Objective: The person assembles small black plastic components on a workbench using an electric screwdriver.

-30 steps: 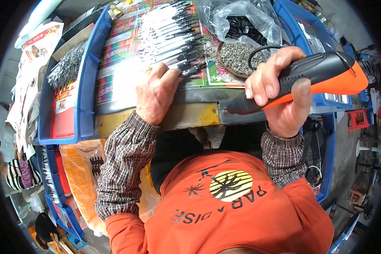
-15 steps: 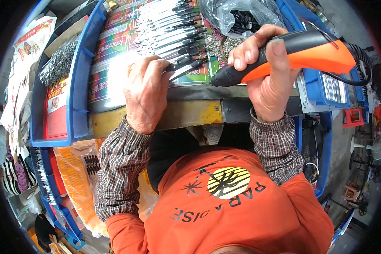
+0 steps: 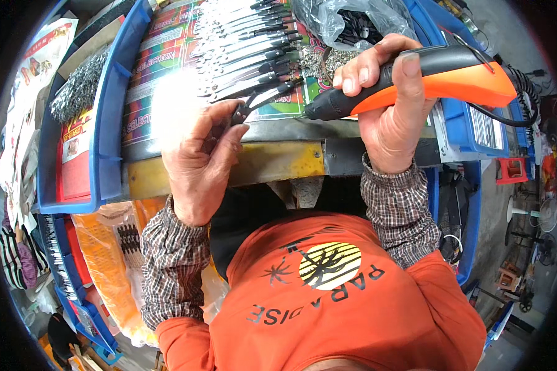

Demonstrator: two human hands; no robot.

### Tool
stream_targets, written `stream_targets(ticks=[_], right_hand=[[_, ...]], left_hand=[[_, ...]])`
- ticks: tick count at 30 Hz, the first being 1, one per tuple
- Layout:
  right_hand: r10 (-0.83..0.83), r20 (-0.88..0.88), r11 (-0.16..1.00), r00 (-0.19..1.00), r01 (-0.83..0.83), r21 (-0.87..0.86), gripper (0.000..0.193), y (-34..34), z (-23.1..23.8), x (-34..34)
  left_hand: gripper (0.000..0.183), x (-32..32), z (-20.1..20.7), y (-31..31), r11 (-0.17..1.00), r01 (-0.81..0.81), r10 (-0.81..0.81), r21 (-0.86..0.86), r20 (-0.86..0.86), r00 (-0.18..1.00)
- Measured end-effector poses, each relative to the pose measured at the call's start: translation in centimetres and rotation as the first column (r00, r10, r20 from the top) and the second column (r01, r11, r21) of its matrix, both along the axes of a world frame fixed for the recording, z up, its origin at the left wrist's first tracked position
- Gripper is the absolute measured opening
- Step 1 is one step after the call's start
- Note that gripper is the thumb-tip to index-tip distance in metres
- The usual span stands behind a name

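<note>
in the head view, the two hands are apart over the front of the bench [image 3: 229, 168]. the left hand [image 3: 198, 154] pinches a black piece [image 3: 239, 114] between thumb and fingers, just above the bench's front edge. the right hand [image 3: 393, 123] is wrapped around an orange-and-black driver [image 3: 461, 86], its nose pointing left.

a bright printed sheet [image 3: 148, 80] covers the top, washed out by glare near the left hand; a row of slim black-and-silver pieces [image 3: 247, 49] lies on it. small screws [image 3: 322, 63] are heaped beside the right hand, a clear bag [image 3: 328, 25] of black parts behind. blue bins [image 3: 108, 123] flank the bench; grey floor [image 3: 492, 204] shows at right.
</note>
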State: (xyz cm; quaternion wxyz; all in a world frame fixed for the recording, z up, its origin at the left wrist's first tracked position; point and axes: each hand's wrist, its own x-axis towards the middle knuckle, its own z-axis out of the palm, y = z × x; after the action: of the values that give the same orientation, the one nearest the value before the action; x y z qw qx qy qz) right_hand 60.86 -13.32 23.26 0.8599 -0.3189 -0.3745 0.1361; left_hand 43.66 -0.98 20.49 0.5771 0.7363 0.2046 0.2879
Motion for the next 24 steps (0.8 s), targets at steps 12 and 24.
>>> stream_targets(ticks=[12, 24], right_hand=[[0.106, -0.047, 0.992, 0.993, -0.109, -0.063, 0.042, -2.2, 0.6, 0.0], [0.193, 0.04, 0.981, 0.98, -0.192, -0.028, 0.048, -1.9, 1.6, -0.9]], left_hand=[[0.023, 0.8, -1.2, -2.2, 0.69, 0.01, -0.082, 0.724, 0.065, 0.995], [0.025, 0.8, -1.8, -2.1, 0.568, -0.022, -0.076, 0.823, 0.079, 0.994]])
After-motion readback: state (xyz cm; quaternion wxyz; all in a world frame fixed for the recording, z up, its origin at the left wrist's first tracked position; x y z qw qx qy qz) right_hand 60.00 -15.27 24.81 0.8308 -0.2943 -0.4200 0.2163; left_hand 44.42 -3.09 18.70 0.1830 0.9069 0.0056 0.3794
